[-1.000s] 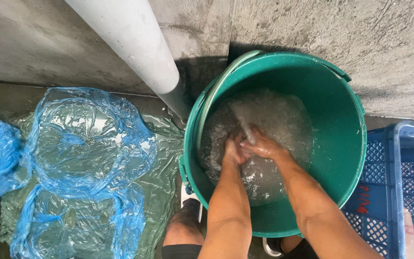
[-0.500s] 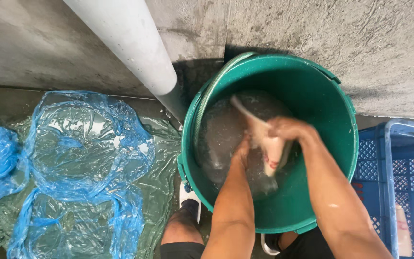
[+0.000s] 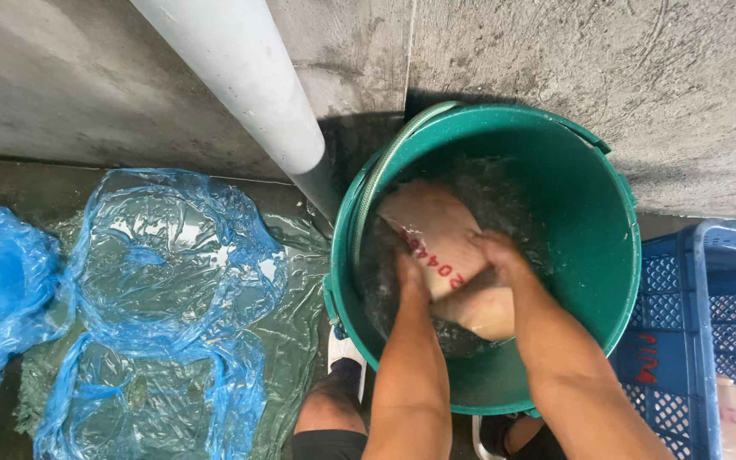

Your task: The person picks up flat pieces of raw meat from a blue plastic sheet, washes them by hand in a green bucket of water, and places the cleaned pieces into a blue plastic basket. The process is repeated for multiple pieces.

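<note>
The pale slab [image 3: 436,234] lies in the water of the green bucket [image 3: 589,255], its long axis running from the far left rim down toward me, red marking on its face. Both my hands are on its near end: left hand [image 3: 411,274] at its left edge, right hand [image 3: 497,254] on top, equally close. My fingers [image 3: 480,243] are closed against the slab, right ones curled over it; the left fingertips are under water, so their grip I cannot tell. A hose [image 3: 376,192] follows the rim.
</note>
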